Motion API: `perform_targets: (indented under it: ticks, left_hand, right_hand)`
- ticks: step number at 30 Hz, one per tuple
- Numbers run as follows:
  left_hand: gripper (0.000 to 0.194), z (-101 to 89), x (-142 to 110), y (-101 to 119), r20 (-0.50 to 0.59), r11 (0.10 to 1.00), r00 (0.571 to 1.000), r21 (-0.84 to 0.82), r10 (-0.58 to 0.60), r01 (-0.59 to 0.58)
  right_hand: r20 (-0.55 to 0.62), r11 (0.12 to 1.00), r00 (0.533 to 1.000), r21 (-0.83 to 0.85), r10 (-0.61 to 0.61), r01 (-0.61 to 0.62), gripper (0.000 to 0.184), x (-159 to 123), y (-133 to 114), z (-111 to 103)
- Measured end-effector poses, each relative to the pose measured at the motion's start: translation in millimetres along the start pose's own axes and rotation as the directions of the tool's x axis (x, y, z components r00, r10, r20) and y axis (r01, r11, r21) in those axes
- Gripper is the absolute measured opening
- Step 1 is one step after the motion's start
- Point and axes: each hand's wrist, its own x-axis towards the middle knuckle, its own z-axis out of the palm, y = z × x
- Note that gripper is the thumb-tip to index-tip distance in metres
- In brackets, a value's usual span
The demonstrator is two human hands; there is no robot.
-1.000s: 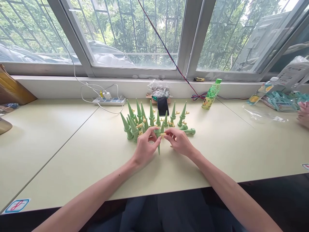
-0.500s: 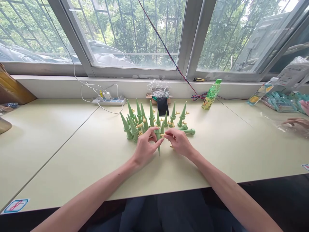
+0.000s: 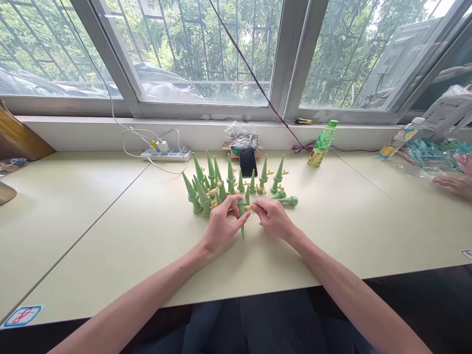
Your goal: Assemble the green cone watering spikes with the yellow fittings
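Observation:
My left hand [image 3: 223, 219] is closed around a green plastic watering spike [image 3: 242, 208], its tip pointing down toward the table. A small yellow valve [image 3: 247, 208] sticks out from its side to the right. At that valve's outer end, my right hand [image 3: 273, 216] pinches with thumb and forefinger; the fingertips partly cover the contact. Behind both hands stand several more green spikes [image 3: 191, 194], tips up, many with yellow valves. One green spike [image 3: 291, 200] lies on its side just beyond my right hand. A bit of another yellow piece shows beneath my right hand.
A black phone [image 3: 248, 162] leans on a small box at the back. A power strip [image 3: 165, 155] with white cables lies to its left, a green-capped bottle [image 3: 323, 143] to its right. Another person's hand [image 3: 455, 183] is at the far right, near teal packages [image 3: 431, 153].
My right fingertips have shifted very slightly at the yellow valve, while my left hand keeps its hold. The other person's hand at the far right has moved.

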Motion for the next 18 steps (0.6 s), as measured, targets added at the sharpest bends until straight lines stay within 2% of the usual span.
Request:
perform_targets:
  ticks: [5,10,15,18]
  left_hand:
    - [0.034,-0.8,0.0,0.7,-0.004,1.0,1.0,-0.004,0.0,0.0]
    - [0.029,-2.3,0.4,0.7,-0.015,0.997,1.0,-0.072,-0.006,0.005]
    - [0.031,-2.2,-0.8,4.4,0.027,0.993,0.993,-0.003,0.116,-0.116]
    - [0.03,-0.4,-0.4,3.6,0.049,0.991,0.99,0.012,0.134,-0.134]
  right_hand:
    - [-0.02,1.0,1.0,0.018,0.008,-0.008,0.029,0.1,-1.8,-0.2]
    - [-0.102,0.997,0.993,0.05,0.064,-0.059,0.035,0.8,-1.7,-1.4]
    - [-0.151,0.988,0.979,0.09,0.135,-0.122,0.037,1.7,-1.4,-2.0]
    - [-0.14,0.987,0.98,0.091,0.142,-0.13,0.039,1.7,-0.6,-1.0]
